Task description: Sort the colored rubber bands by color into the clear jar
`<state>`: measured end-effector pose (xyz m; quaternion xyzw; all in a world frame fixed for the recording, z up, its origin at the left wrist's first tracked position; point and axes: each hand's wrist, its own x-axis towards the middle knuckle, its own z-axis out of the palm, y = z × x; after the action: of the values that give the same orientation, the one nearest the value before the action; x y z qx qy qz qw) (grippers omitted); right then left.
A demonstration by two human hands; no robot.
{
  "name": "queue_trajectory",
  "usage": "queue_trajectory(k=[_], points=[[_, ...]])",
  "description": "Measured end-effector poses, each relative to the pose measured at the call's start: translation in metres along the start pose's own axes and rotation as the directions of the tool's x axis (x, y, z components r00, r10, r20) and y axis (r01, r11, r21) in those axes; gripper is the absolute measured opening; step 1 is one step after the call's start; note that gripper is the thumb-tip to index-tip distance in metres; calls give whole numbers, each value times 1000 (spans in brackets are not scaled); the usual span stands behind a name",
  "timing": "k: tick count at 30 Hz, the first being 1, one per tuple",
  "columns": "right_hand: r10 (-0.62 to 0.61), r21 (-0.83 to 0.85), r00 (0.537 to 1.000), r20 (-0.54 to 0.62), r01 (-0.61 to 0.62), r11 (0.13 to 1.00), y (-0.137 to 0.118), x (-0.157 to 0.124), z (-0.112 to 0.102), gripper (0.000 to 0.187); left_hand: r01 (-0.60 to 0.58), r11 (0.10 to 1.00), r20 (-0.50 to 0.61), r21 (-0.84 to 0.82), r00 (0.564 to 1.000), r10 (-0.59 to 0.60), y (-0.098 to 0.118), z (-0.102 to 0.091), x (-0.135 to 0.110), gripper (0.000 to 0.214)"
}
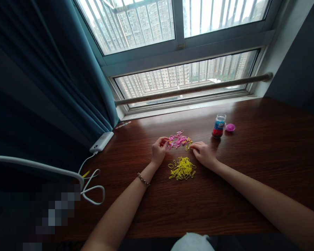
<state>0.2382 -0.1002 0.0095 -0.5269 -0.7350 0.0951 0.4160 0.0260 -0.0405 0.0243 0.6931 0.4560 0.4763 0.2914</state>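
A loose pile of pink rubber bands (178,140) lies on the dark wooden table, with a few yellow rubber bands (187,143) mixed in at its right side. Nearer to me is a larger heap of yellow rubber bands (183,168). My left hand (160,150) is closed in a pinch at the left edge of the pink pile; what its fingertips hold is too small to make out. At the opposite edge, my right hand (203,154) has its thumb and fingers together on a yellow rubber band beside the pink ones.
An uncapped glass jar (218,126) with a blue and red label stands at the right, beside a pink lid (230,127). To the left, a white power strip (102,142) and its looped cable (94,200) lie by the blue curtain (94,87). A barred window is behind the table.
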Motion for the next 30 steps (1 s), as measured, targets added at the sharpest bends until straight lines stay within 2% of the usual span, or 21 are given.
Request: queue_trajectory(k=[2,4,7,9,11,13,15,16,18,20,23,25,30], points=[[2,-4,1000,1,-2,1000,1,0,0,21,18,995,89,-103,996,-8,5,1,-4,27],[3,-8,1000,-4,-3,1000,1,0,0,21,66,982,227,-178,974,-24,10,2,-10,29],[7,-11,1000,-14,-7,1000,2,0,0,22,156,969,475,-191,879,-48,16,5,-17,35],[3,-11,1000,-20,-3,1000,2,0,0,22,154,972,558,-177,829,-30,16,8,-20,39],[-25,-9,1000,-8,25,1000,1,1,0,24,111,977,543,-180,839,5,13,9,-19,44],[-78,-18,997,26,78,997,2,1,2,27,40,988,447,-147,894,30,9,9,-17,49],[-128,-52,989,70,132,990,2,0,4,30,-70,997,308,-23,948,74,7,8,-14,47],[-145,-74,985,90,151,986,3,-1,5,30,-143,987,249,70,961,122,8,7,-14,43],[-166,-107,978,123,179,978,4,-2,8,30,-294,917,200,269,949,246,11,7,-14,34],[-179,-115,974,140,195,974,5,-2,9,30,-409,807,241,425,911,335,16,9,-16,26],[-192,-89,974,121,203,975,6,-1,9,31,-487,680,356,548,872,338,19,14,-19,27],[-196,-55,977,79,201,978,5,1,7,31,-502,649,427,572,857,288,17,17,-19,36],[-179,51,982,-53,182,982,-4,2,-1,30,-478,662,519,577,841,155,9,20,-15,45]])
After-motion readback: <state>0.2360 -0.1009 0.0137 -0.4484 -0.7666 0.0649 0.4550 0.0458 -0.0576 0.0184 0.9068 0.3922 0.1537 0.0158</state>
